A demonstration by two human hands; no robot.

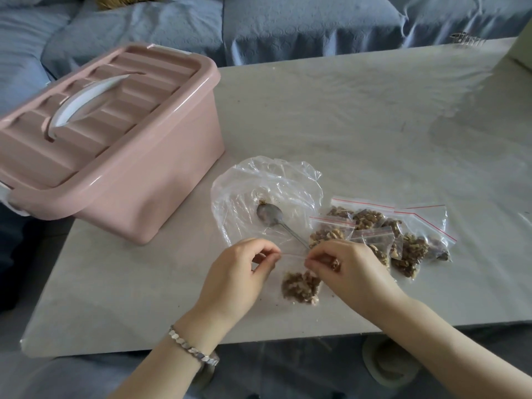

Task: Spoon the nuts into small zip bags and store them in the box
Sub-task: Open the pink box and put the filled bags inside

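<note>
The box (121, 180) is smooth pink plastic with a soft sheen, and its handle (83, 102) is glossier white plastic. The pale tabletop (345, 125) shines in wrinkled streaks, like clear film over a matt surface. The large bag (267, 182) is thin, crinkled, glossy clear plastic; the spoon (267, 216) in it is dull grey metal. The small zip bag (290, 266) is clear plastic film, the nuts (300, 286) inside rough and crumbly. The bracelet (190, 348) is faceted, bright metal. The sofa cover (302, 24) is matt, quilted blue cloth.

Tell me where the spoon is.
In the head view, the spoon lies mid-table on the clear bag, right of the pink box and left of the filled zip bags.
</note>
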